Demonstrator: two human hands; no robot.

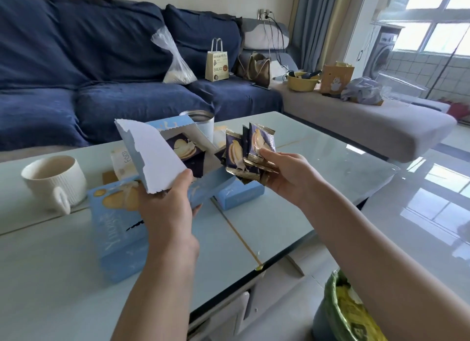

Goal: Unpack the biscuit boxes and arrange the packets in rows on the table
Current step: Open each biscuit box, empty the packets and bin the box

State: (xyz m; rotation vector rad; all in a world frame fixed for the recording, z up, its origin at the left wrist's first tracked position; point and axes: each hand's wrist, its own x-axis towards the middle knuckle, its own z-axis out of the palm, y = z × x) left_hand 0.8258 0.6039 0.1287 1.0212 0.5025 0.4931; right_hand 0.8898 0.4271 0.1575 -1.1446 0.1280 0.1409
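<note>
My left hand [169, 208] grips an opened light blue biscuit box [155, 157] by its torn white flap, above the pale glass table [267, 226]. Dark blue packets [188, 152] still lie inside the box. My right hand [284, 175] holds a fanned bunch of several dark blue biscuit packets [250, 149] just right of the box's mouth. A second light blue biscuit box [117, 228] lies flat on the table under my left wrist. A smaller blue box [239, 195] sits on the table below the held packets.
A white ribbed mug [54, 180] stands at the left of the table. A metal-rimmed white cup [201, 123] stands behind the box. A blue sofa [101, 73] with bags lies beyond. A bin with a green liner [348, 312] sits at lower right.
</note>
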